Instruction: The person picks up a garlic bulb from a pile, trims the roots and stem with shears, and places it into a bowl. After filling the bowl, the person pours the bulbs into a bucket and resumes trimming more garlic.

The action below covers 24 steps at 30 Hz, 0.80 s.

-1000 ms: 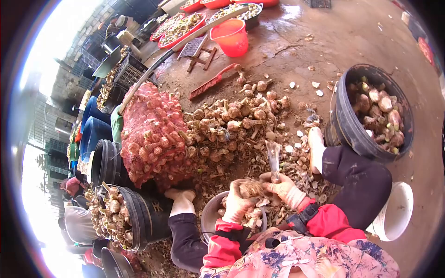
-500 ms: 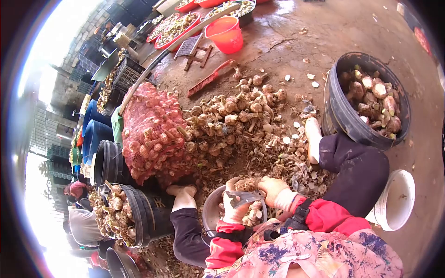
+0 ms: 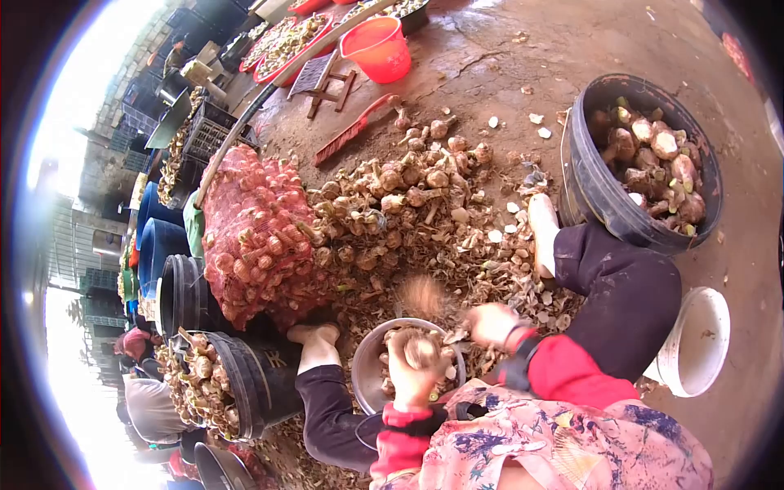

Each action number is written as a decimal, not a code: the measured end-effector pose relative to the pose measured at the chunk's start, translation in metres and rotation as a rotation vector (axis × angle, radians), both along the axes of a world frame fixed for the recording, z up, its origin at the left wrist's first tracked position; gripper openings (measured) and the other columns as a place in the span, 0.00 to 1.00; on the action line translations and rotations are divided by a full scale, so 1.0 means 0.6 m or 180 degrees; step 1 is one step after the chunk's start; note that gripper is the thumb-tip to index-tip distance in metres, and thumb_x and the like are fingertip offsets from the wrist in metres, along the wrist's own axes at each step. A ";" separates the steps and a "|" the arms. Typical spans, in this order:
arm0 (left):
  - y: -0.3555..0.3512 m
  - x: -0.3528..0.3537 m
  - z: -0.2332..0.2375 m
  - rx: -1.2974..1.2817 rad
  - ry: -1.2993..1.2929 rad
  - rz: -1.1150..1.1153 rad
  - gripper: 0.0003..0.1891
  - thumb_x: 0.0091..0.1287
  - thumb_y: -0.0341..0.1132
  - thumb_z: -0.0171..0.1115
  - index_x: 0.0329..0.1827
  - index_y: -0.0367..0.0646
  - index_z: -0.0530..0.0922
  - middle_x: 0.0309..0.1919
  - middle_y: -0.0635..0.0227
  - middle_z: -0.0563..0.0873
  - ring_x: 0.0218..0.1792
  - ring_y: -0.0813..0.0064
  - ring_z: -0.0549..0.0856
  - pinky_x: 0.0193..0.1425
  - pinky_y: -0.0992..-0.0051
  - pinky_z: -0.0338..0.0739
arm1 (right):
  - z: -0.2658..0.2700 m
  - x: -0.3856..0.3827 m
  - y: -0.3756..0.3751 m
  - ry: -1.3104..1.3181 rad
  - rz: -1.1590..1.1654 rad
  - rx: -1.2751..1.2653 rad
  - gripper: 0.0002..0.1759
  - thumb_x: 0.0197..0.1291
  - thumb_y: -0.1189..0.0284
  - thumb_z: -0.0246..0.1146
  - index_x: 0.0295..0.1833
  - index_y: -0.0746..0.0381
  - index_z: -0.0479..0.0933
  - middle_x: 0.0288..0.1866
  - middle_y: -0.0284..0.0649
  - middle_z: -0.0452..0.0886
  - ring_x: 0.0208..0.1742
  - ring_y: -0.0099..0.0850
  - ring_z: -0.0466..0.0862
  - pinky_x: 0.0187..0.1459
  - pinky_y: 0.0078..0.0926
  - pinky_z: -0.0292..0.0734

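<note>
As a brown tuft (image 3: 421, 296) is separating, the left hand (image 3: 408, 374) is clamping the bared bulb (image 3: 422, 351). The right hand (image 3: 492, 325) is curling, contents unclear.

Bulb heap (image 3: 416, 186) beyond the bowl (image 3: 367, 377), between sack (image 3: 257, 237), left, and bucket (image 3: 581, 178), right.
</note>
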<state>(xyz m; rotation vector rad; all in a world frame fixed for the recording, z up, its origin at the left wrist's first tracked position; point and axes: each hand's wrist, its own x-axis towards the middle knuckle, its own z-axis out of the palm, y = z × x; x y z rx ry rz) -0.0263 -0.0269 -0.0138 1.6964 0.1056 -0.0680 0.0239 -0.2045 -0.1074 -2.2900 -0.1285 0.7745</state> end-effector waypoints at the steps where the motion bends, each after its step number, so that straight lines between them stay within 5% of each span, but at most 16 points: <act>1: 0.002 -0.003 0.035 0.0015 -0.0245 -0.0030 0.39 0.41 0.24 0.81 0.58 0.40 0.68 0.50 0.61 0.79 0.51 0.68 0.81 0.58 0.67 0.77 | -0.075 0.004 -0.056 0.0095 0.0642 -0.1100 0.12 0.48 0.65 0.67 0.37 0.60 0.82 0.31 0.47 0.85 0.36 0.43 0.86 0.40 0.39 0.81; 3: 0.029 0.005 0.102 0.0522 -0.0819 -0.0230 0.39 0.39 0.28 0.83 0.56 0.41 0.70 0.50 0.62 0.79 0.54 0.68 0.80 0.62 0.68 0.74 | -0.140 0.017 -0.055 0.0786 -0.2350 0.0853 0.06 0.53 0.73 0.60 0.34 0.61 0.81 0.30 0.44 0.84 0.33 0.33 0.84 0.37 0.31 0.77; 4: 0.053 0.008 0.084 0.0099 -0.0390 0.0039 0.40 0.39 0.28 0.84 0.57 0.41 0.70 0.51 0.62 0.79 0.55 0.68 0.79 0.62 0.69 0.74 | -0.091 0.026 -0.024 0.0336 -0.2548 0.0864 0.05 0.54 0.76 0.58 0.33 0.62 0.79 0.28 0.41 0.83 0.31 0.29 0.81 0.36 0.28 0.75; 7: 0.070 0.017 0.053 -0.0963 0.0101 0.0267 0.45 0.36 0.24 0.84 0.62 0.42 0.68 0.51 0.62 0.81 0.52 0.69 0.82 0.55 0.70 0.80 | -0.001 0.027 0.012 -0.0247 -0.1782 0.1234 0.08 0.53 0.72 0.59 0.39 0.59 0.81 0.27 0.43 0.81 0.31 0.37 0.81 0.39 0.31 0.76; 9: 0.091 0.021 0.019 -0.0205 -0.0002 0.0309 0.45 0.39 0.22 0.82 0.63 0.42 0.67 0.53 0.62 0.81 0.54 0.69 0.81 0.56 0.70 0.80 | 0.003 0.016 0.034 -0.0884 -0.0995 0.1102 0.11 0.52 0.71 0.60 0.41 0.57 0.81 0.34 0.46 0.82 0.37 0.42 0.82 0.43 0.33 0.78; 11: 0.077 0.026 0.026 -0.0961 0.0253 0.0423 0.43 0.42 0.21 0.81 0.63 0.43 0.67 0.51 0.60 0.82 0.50 0.68 0.83 0.54 0.70 0.81 | 0.052 0.012 0.049 -0.1268 0.0246 0.0899 0.13 0.51 0.72 0.62 0.44 0.55 0.81 0.47 0.44 0.79 0.49 0.44 0.81 0.50 0.37 0.79; 14: 0.087 0.022 0.015 -0.1259 0.0805 0.0260 0.29 0.63 0.34 0.69 0.65 0.46 0.66 0.52 0.57 0.78 0.49 0.61 0.84 0.50 0.60 0.86 | 0.122 0.005 0.073 -0.0908 0.0715 0.0597 0.14 0.44 0.74 0.66 0.41 0.54 0.81 0.44 0.41 0.79 0.47 0.44 0.82 0.45 0.41 0.78; 15: 0.087 0.019 0.011 -0.1273 0.0827 0.0247 0.29 0.63 0.34 0.69 0.65 0.46 0.66 0.52 0.57 0.78 0.49 0.61 0.84 0.50 0.60 0.86 | 0.119 0.005 0.077 -0.0923 0.0874 0.0519 0.16 0.43 0.73 0.66 0.42 0.53 0.81 0.44 0.42 0.79 0.48 0.44 0.82 0.45 0.41 0.78; 19: 0.088 0.011 -0.007 -0.0665 0.0345 -0.0153 0.33 0.61 0.35 0.70 0.67 0.44 0.63 0.58 0.57 0.75 0.51 0.57 0.83 0.52 0.60 0.86 | 0.123 0.004 0.083 -0.0869 0.1091 0.0371 0.18 0.42 0.73 0.66 0.44 0.55 0.80 0.44 0.42 0.78 0.47 0.45 0.82 0.45 0.42 0.78; 21: 0.082 0.009 -0.001 -0.1790 0.0316 -0.0173 0.35 0.56 0.33 0.74 0.65 0.42 0.64 0.56 0.58 0.75 0.52 0.61 0.83 0.52 0.61 0.86 | 0.095 -0.002 0.082 -0.1033 0.1023 0.0462 0.16 0.42 0.74 0.65 0.42 0.55 0.80 0.42 0.43 0.79 0.47 0.45 0.82 0.45 0.42 0.78; 22: 0.061 0.023 0.036 -0.1678 0.1536 0.0503 0.39 0.49 0.33 0.79 0.63 0.42 0.65 0.55 0.59 0.76 0.52 0.64 0.82 0.56 0.64 0.82 | 0.086 0.000 0.073 -0.0837 0.0630 0.0461 0.14 0.44 0.75 0.63 0.41 0.56 0.81 0.41 0.44 0.81 0.46 0.45 0.83 0.46 0.42 0.78; 23: 0.049 0.014 0.060 -0.1677 0.1541 0.0500 0.39 0.49 0.33 0.79 0.63 0.42 0.65 0.55 0.59 0.76 0.52 0.64 0.82 0.56 0.64 0.82 | 0.073 0.003 0.061 -0.0642 0.0240 0.0463 0.12 0.46 0.75 0.62 0.40 0.57 0.81 0.39 0.45 0.82 0.45 0.44 0.83 0.46 0.41 0.78; 24: 0.036 0.004 0.076 -0.0712 0.0825 0.0056 0.39 0.47 0.31 0.79 0.62 0.42 0.66 0.55 0.59 0.76 0.52 0.65 0.82 0.57 0.66 0.80 | 0.046 0.018 0.026 -0.0189 -0.0253 0.0026 0.11 0.49 0.75 0.60 0.40 0.58 0.81 0.37 0.46 0.83 0.44 0.44 0.84 0.46 0.40 0.78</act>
